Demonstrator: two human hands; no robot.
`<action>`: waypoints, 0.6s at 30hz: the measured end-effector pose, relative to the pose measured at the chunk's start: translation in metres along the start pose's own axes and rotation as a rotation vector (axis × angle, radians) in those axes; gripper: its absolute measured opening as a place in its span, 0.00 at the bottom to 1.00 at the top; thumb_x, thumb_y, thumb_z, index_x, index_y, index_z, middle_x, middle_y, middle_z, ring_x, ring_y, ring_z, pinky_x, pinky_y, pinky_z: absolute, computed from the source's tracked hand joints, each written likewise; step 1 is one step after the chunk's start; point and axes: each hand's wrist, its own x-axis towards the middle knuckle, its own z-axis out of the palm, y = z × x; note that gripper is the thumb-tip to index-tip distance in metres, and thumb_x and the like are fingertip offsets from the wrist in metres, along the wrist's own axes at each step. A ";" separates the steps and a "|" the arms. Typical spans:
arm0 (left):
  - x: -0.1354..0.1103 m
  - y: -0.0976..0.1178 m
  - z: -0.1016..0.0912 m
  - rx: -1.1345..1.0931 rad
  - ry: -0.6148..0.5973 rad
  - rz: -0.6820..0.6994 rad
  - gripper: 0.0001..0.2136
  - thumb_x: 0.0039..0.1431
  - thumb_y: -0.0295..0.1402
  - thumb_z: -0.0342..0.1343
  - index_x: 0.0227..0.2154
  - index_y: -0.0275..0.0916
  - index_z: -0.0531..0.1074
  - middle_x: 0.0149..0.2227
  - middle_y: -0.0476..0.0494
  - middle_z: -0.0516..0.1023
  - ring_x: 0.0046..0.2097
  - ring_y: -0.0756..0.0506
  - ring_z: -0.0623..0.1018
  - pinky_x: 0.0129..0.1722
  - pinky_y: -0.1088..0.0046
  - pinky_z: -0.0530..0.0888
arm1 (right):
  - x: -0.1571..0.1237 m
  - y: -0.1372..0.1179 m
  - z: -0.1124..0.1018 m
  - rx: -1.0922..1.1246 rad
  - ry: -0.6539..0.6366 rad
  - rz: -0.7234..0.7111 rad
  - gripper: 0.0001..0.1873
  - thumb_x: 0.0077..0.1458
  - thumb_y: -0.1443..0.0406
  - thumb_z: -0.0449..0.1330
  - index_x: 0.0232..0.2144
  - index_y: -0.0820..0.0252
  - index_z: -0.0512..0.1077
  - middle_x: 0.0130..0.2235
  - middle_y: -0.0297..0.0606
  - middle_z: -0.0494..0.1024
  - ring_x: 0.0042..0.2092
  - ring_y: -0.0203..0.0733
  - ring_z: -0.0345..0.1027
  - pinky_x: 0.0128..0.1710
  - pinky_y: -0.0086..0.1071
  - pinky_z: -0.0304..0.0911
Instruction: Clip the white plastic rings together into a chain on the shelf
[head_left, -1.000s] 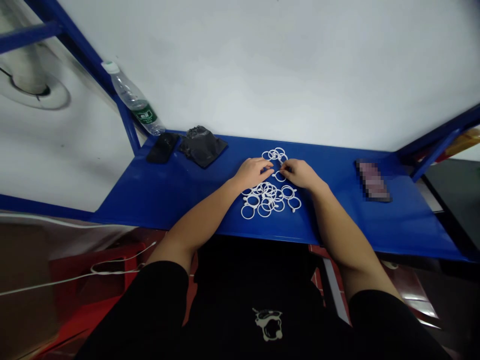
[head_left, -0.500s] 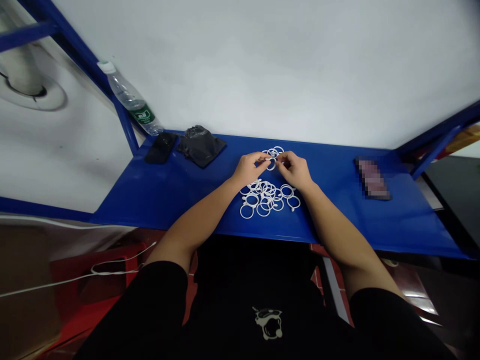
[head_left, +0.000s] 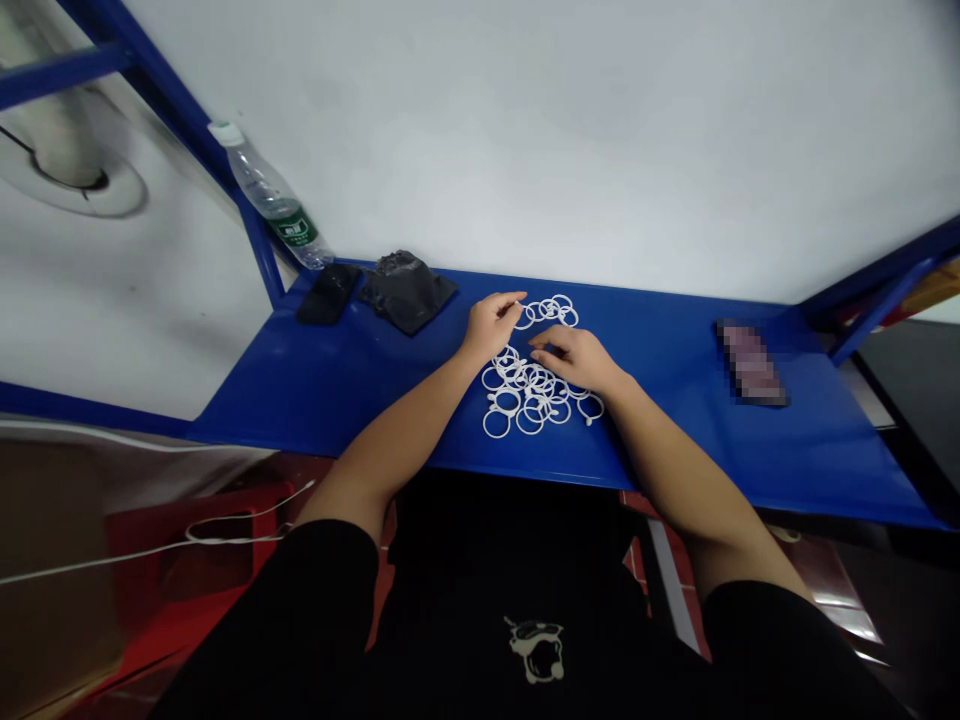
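My left hand (head_left: 492, 324) is at the far side of the blue table, its thumb and forefinger closed at the edge of a white ring (head_left: 533, 313). That ring lies at the left end of a short row of overlapping white rings (head_left: 559, 310). Whether they are linked is too small to tell. My right hand (head_left: 576, 357) hovers over the near pile of white rings (head_left: 530, 388), fingers curved and thumb apart, with nothing visible in them. Small knobs stick out from several rings in the pile.
A dark pouch (head_left: 409, 292) and a black phone (head_left: 328, 294) lie at the left of the blue table (head_left: 390, 400). Behind them a plastic bottle (head_left: 274, 200) leans by the blue frame. A blurred-out rectangular item (head_left: 751, 362) lies at the right. The white wall (head_left: 540, 140) closes off the back.
My right hand has come away from the ring between both hands and moved down toward the near pile. The left hand has shifted slightly left, and the far rings now spread in a row.
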 end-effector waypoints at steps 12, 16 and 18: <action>-0.005 0.005 0.005 -0.103 -0.023 -0.072 0.09 0.74 0.28 0.59 0.48 0.39 0.84 0.40 0.43 0.90 0.42 0.47 0.88 0.44 0.71 0.85 | 0.006 -0.008 0.014 0.000 -0.096 -0.045 0.14 0.71 0.54 0.62 0.45 0.50 0.87 0.50 0.41 0.85 0.53 0.51 0.80 0.54 0.44 0.75; -0.004 0.004 0.005 -0.070 0.011 -0.062 0.09 0.71 0.28 0.61 0.48 0.40 0.85 0.43 0.42 0.90 0.42 0.47 0.88 0.45 0.70 0.85 | 0.007 -0.005 0.017 0.025 -0.074 -0.021 0.12 0.68 0.60 0.62 0.39 0.52 0.86 0.48 0.41 0.84 0.50 0.49 0.80 0.51 0.43 0.74; -0.003 0.002 0.004 -0.062 0.019 -0.053 0.10 0.71 0.27 0.61 0.49 0.41 0.85 0.45 0.42 0.90 0.43 0.46 0.88 0.46 0.68 0.86 | 0.007 -0.007 0.016 0.033 -0.055 -0.001 0.12 0.68 0.61 0.61 0.40 0.52 0.86 0.46 0.41 0.85 0.48 0.49 0.80 0.51 0.43 0.73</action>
